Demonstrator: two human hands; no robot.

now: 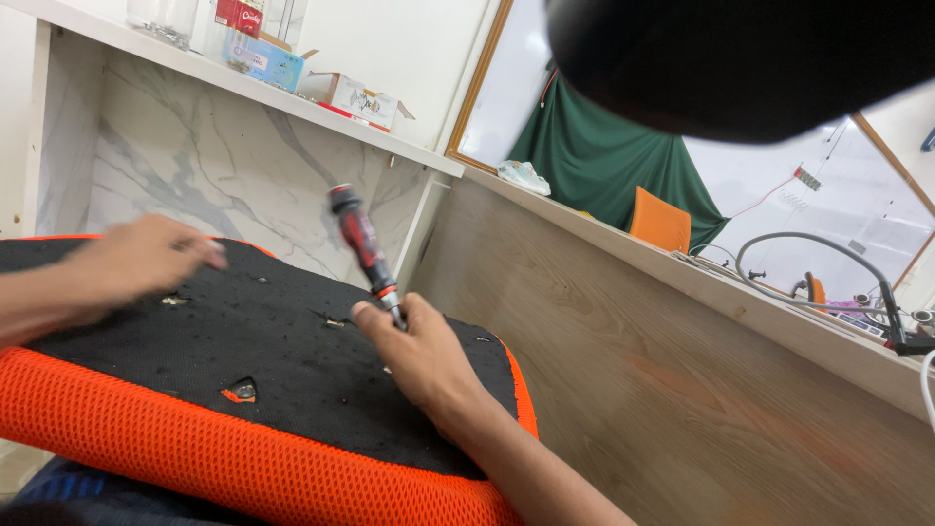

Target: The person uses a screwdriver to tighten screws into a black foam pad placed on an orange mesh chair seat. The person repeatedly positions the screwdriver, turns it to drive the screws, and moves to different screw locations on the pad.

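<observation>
Two hands on seat cushion [292, 458].
Right hand [421, 353] gripping screwdriver [363, 248] near right edge; left hand [136, 258] blurred, grip unclear.

The right hand [421, 353] steadies a red-black screwdriver [364, 250] upright on the orange-edged black cushion [195, 390].

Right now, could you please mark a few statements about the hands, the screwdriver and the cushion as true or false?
1. The right hand holds a red and black screwdriver. True.
2. The screwdriver lies flat on the shelf. False: it stands tilted over the black underside of the seat cushion.
3. The left hand rests on the cushion. True, though blurred.
4. The cushion's mesh edge is green. False: it is orange.
5. Boxes sit on the white shelf. True.
</observation>
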